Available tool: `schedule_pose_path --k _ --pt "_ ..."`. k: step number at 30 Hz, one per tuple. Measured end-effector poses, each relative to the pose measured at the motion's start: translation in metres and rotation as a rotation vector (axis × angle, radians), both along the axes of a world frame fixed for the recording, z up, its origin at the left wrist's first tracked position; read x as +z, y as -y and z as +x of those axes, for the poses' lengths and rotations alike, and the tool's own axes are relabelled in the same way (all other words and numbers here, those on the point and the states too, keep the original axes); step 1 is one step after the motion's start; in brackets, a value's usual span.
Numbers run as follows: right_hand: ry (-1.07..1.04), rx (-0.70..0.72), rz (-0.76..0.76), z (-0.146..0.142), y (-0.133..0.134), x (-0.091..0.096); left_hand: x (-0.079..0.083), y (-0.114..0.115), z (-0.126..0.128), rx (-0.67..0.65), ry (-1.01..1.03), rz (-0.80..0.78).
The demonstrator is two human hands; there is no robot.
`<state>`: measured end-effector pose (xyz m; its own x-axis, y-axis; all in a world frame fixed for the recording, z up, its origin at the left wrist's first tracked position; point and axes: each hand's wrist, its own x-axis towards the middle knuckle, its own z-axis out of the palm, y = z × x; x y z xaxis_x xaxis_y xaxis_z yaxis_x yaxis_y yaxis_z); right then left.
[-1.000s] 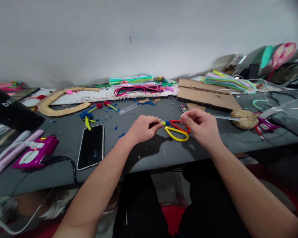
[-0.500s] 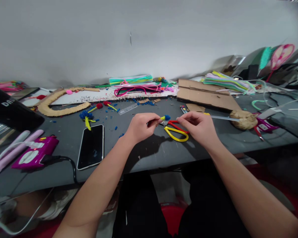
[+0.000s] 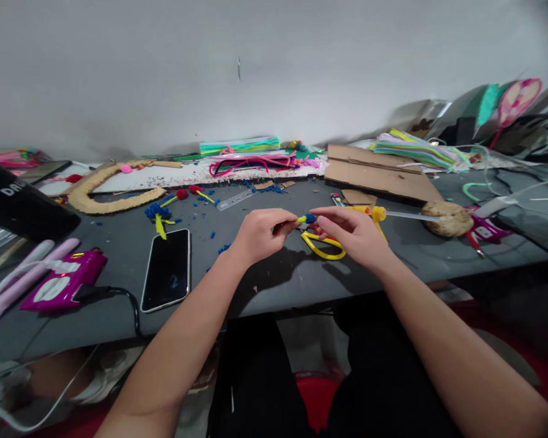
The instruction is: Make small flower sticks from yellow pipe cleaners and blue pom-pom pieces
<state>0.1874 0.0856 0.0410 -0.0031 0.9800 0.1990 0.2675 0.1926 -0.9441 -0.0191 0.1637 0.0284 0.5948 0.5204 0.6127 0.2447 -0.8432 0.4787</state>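
Flower (image 3: 309,218), likely light, soft: left hand (image 3: 262,233) is pinching its yellow stem (image 3: 302,219), probably the best hold; right-hand (image 3: 351,234) grip unclear.

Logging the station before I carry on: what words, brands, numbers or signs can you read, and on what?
"DR", with a further letter curving out of sight: black cup.
Markings on the clear strip: too small to read.
White label on the purple device at left: too blurred to read.
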Motion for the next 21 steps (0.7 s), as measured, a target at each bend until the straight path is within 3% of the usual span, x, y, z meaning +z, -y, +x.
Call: schedule_pose_path --k 11,21 --pt "0.017 -0.063 0.044 -0.0084 -0.0013 -0.0011 -0.0028 -0.0002 0.0021 -0.037 -0.038 -0.016" --pt "-0.062 -0.074 -0.012 -0.0045 -0.0031 -0.0038 -0.0024 -0.0016 0.0014 -0.027 -0.041 -0.017"
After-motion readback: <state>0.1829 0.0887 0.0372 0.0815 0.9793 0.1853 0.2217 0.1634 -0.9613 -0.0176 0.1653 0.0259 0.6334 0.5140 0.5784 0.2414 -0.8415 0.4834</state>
